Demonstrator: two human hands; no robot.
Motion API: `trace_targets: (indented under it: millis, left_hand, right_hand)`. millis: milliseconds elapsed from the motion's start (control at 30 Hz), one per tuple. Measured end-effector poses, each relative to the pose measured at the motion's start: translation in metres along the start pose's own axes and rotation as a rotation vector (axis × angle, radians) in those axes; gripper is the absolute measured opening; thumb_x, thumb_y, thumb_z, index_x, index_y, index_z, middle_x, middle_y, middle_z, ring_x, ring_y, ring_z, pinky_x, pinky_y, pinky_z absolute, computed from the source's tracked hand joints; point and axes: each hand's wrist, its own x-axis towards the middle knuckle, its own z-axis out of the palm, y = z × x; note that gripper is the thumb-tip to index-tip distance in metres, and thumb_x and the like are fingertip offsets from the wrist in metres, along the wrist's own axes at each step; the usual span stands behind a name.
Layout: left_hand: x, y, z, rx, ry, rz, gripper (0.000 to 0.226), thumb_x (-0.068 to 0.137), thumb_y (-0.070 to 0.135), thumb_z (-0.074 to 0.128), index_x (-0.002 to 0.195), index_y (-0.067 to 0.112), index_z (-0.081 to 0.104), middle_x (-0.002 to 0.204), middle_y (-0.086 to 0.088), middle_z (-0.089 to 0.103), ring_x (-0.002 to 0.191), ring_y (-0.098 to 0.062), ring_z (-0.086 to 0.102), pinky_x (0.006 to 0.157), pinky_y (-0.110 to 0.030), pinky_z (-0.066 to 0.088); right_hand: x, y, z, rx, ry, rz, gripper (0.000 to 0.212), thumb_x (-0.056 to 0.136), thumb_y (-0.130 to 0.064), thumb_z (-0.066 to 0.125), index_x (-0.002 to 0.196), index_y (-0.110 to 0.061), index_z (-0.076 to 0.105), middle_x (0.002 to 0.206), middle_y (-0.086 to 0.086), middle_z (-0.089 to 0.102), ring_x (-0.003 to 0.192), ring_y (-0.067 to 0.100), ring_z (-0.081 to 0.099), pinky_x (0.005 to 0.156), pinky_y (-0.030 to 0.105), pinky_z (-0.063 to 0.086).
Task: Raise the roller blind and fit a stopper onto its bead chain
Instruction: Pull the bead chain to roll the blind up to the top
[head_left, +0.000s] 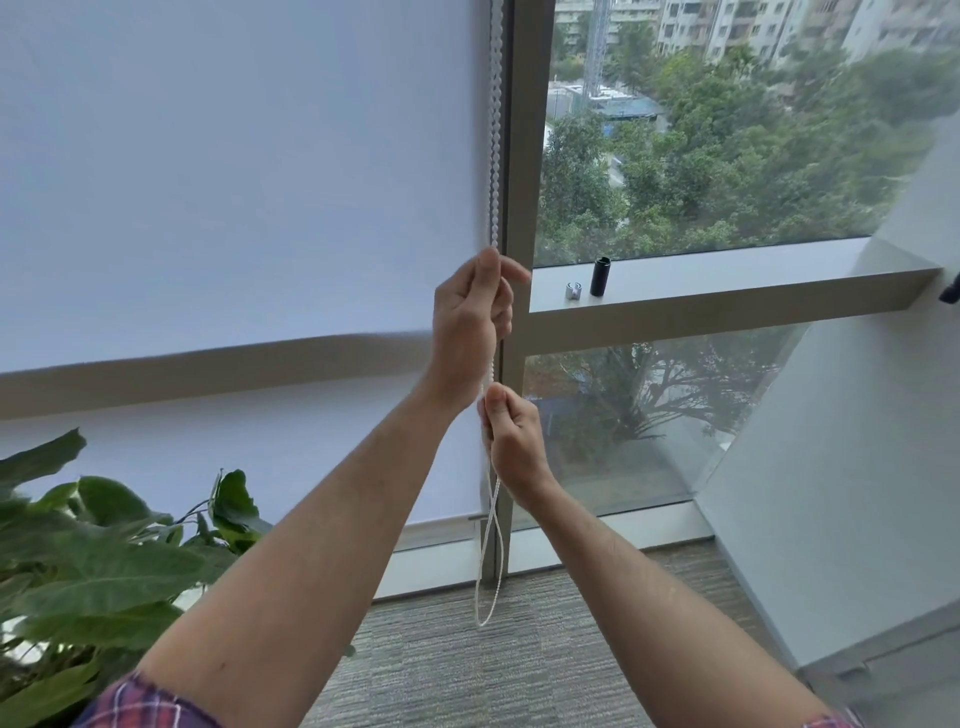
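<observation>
The left hand (470, 322) was curled round the bead chain (494, 156) at about the height of the window's cross-rail, and the right hand (511, 441) pinched the same chain just below it, so both hands were closed on the chain, one above the other. To their left hung the roller blind (234, 182), a pale, plain sheet reaching nearly to the floor, its bottom bar (441, 525) low on the glass. The chain itself was a thin white string of small beads, running up the blind's right edge and drooping below the hands in a slack loop. It looked light and limp, likely slippery between beads, so a pinch on one strand seemed the surest hold. Further right, on the window ledge (727, 288), sat a small silvery clip (572, 290), probably the stopper, beside a black cylinder (600, 276).
</observation>
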Motion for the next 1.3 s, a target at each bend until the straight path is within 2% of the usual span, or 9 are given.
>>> trace_targets:
  millis: [267, 467, 567, 667, 800, 933, 1167, 1233, 1300]
  left_hand:
    - [-0.009, -0.012, 0.001, 0.059, 0.090, 0.026, 0.043, 0.103, 0.028, 0.039, 0.063, 0.027, 0.054, 0.044, 0.014, 0.034, 0.038, -0.004, 0.027, 0.038, -0.019, 0.023]
    - [-0.034, -0.028, -0.011, 0.100, 0.098, -0.053, 0.040, 0.103, 0.026, 0.039, 0.066, 0.021, 0.053, 0.047, 0.007, 0.034, 0.041, -0.008, 0.027, 0.040, -0.023, 0.024]
    - [-0.046, -0.040, -0.015, 0.078, 0.095, -0.078, 0.040, 0.105, 0.019, 0.038, 0.067, 0.016, 0.052, 0.047, 0.012, 0.046, 0.042, -0.002, 0.037, 0.045, -0.017, 0.036]
    - [-0.059, -0.052, -0.015, 0.121, 0.110, -0.121, 0.041, 0.104, 0.018, 0.039, 0.066, 0.019, 0.052, 0.048, 0.011, 0.039, 0.042, -0.005, 0.031, 0.042, -0.019, 0.026]
    - [-0.081, -0.072, -0.021, 0.192, 0.089, -0.196, 0.043, 0.101, 0.027, 0.040, 0.061, 0.026, 0.055, 0.046, 0.006, 0.034, 0.041, -0.009, 0.027, 0.040, -0.023, 0.021]
    - [-0.093, -0.085, -0.031, 0.227, 0.090, -0.246, 0.041, 0.099, 0.030, 0.040, 0.060, 0.026, 0.056, 0.047, 0.004, 0.033, 0.041, -0.009, 0.027, 0.041, -0.023, 0.021]
    - [-0.091, -0.078, -0.029, 0.152, -0.078, -0.331, 0.050, 0.100, 0.025, 0.034, 0.058, 0.028, 0.061, 0.049, 0.009, 0.039, 0.045, -0.009, 0.031, 0.046, -0.024, 0.024]
    - [-0.084, -0.075, -0.033, 0.144, -0.098, -0.338, 0.049, 0.099, 0.029, 0.032, 0.065, 0.022, 0.066, 0.054, -0.001, 0.051, 0.049, -0.016, 0.044, 0.050, -0.030, 0.033]
    - [-0.077, -0.072, -0.038, 0.110, -0.100, -0.427, 0.054, 0.100, 0.040, 0.028, 0.090, 0.008, 0.070, 0.072, -0.014, 0.066, 0.064, -0.026, 0.060, 0.061, -0.039, 0.050]
  right_hand:
    - [-0.006, -0.007, -0.010, 0.068, -0.145, 0.144, 0.051, 0.108, -0.032, 0.033, 0.061, -0.029, 0.054, 0.058, -0.004, 0.041, 0.048, 0.007, 0.033, 0.048, 0.024, 0.027]
    - [0.016, -0.025, -0.022, -0.005, 0.016, 0.172, 0.059, 0.107, -0.045, 0.019, 0.109, -0.009, 0.066, 0.090, 0.008, 0.069, 0.085, 0.020, 0.061, 0.081, 0.040, 0.043]
    - [0.033, -0.057, -0.019, 0.081, 0.019, 0.058, 0.055, 0.107, -0.043, 0.027, 0.106, -0.006, 0.068, 0.090, 0.009, 0.070, 0.079, 0.016, 0.067, 0.074, 0.032, 0.051]
    - [0.048, -0.101, -0.006, 0.179, -0.091, -0.052, 0.050, 0.105, -0.042, 0.031, 0.105, -0.007, 0.066, 0.085, 0.008, 0.065, 0.074, 0.017, 0.062, 0.067, 0.029, 0.050]
    - [0.060, -0.144, 0.009, 0.267, -0.170, -0.160, 0.046, 0.106, -0.039, 0.030, 0.101, -0.011, 0.067, 0.068, 0.004, 0.051, 0.054, 0.013, 0.043, 0.046, 0.027, 0.033]
    - [0.051, -0.137, 0.020, 0.255, -0.060, -0.129, 0.047, 0.108, -0.030, 0.035, 0.067, -0.016, 0.051, 0.051, -0.007, 0.031, 0.042, 0.007, 0.024, 0.040, 0.020, 0.018]
    - [0.045, -0.125, 0.017, 0.268, -0.015, -0.224, 0.046, 0.103, -0.033, 0.039, 0.060, -0.020, 0.046, 0.050, -0.011, 0.035, 0.043, 0.007, 0.026, 0.039, 0.024, 0.020]
    - [0.044, -0.122, 0.016, 0.246, -0.001, -0.252, 0.046, 0.103, -0.034, 0.039, 0.059, -0.022, 0.046, 0.050, -0.010, 0.035, 0.043, 0.008, 0.026, 0.039, 0.025, 0.019]
    - [0.042, -0.120, 0.016, 0.235, -0.003, -0.257, 0.046, 0.103, -0.034, 0.039, 0.059, -0.024, 0.047, 0.050, -0.011, 0.036, 0.044, 0.008, 0.027, 0.040, 0.024, 0.021]
